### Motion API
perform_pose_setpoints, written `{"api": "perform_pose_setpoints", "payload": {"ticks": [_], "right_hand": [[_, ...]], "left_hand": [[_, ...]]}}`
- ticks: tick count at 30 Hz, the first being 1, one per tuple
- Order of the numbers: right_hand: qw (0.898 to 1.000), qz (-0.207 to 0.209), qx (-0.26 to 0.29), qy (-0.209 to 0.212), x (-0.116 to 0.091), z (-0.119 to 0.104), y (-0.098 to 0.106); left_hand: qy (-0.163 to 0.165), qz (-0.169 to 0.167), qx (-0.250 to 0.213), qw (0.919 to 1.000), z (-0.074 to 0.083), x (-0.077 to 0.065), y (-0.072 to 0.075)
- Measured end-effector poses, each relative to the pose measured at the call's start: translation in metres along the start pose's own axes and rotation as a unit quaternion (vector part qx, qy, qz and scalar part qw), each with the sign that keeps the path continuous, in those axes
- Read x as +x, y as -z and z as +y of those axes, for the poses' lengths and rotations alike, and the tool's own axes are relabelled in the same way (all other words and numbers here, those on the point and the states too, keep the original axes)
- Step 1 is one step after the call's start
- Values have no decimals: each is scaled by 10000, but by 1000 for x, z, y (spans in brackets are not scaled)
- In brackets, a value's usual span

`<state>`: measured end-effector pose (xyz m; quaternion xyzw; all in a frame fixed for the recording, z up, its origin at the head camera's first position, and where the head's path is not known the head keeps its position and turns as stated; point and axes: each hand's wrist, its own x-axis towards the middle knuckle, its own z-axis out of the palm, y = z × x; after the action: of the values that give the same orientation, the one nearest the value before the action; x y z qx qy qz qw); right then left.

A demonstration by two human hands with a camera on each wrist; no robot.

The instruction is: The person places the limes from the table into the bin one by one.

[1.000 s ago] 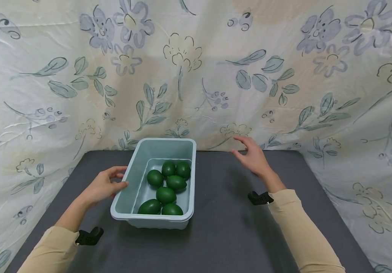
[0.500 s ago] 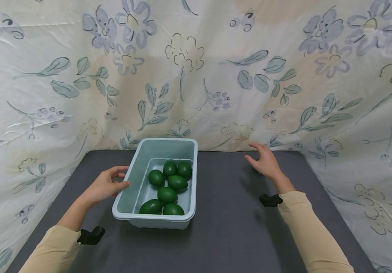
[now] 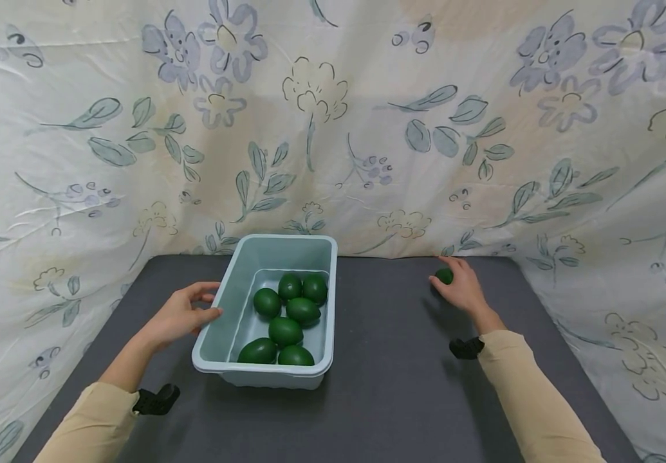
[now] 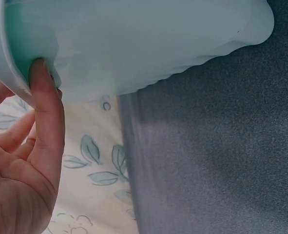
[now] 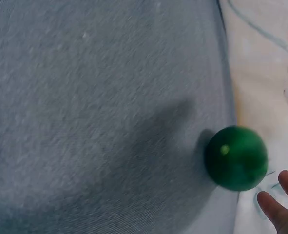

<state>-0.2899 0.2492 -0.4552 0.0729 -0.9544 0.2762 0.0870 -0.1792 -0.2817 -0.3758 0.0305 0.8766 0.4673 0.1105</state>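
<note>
A pale blue-green plastic tub stands left of centre, holding several glossy dark green limes. At its left side my left hand grips the rim, and the left wrist view has a digit pressed on the wall just under that rim. Over at the back right, another lime lies on the table near its far edge. My right hand is stretched out around it, thumb and fingers spread. In the right wrist view this lime shows whole, with a gap to the fingers.
The dark grey table ends at a floral cloth hanging behind it and down both sides. Black wrist cameras sit on both forearms, the right one and the left one.
My right hand has moved right and lower, down to the lone lime, which was hidden behind it earlier. The left hand and the tub stay in place; the view shifts slightly.
</note>
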Motion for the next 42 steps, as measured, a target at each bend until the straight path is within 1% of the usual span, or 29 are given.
{"api": "perform_pose_setpoints", "payload": {"ticks": [5,11,15,19,22,29,37,42], "right_hand": [[9997,-32,-15,-227,-1,12,-6],[9985,-85,29,-541,-1,20,-10],[9970,-282,21,-718,-2,25,-12],[9964,-426,55,-735,-4,27,-16],[9966,-409,138,-701,-4,27,-18],[9956,-286,184,-869,-5,29,-21],[9948,-122,396,-932,-5,30,-24],[9934,-131,526,-1006,-5,30,-24]], "left_hand": [[-11,-5,-1,10000,-1,0,0],[-73,-6,-55,10000,0,0,0],[-92,-17,-121,9999,1,0,-1],[-92,-19,-124,9999,1,0,-1],[-51,-3,-93,9999,-1,1,-1],[-36,-6,-111,9999,-2,1,-1],[11,31,-48,10000,-2,1,-1],[-1,29,-46,10000,-2,1,0]]}}
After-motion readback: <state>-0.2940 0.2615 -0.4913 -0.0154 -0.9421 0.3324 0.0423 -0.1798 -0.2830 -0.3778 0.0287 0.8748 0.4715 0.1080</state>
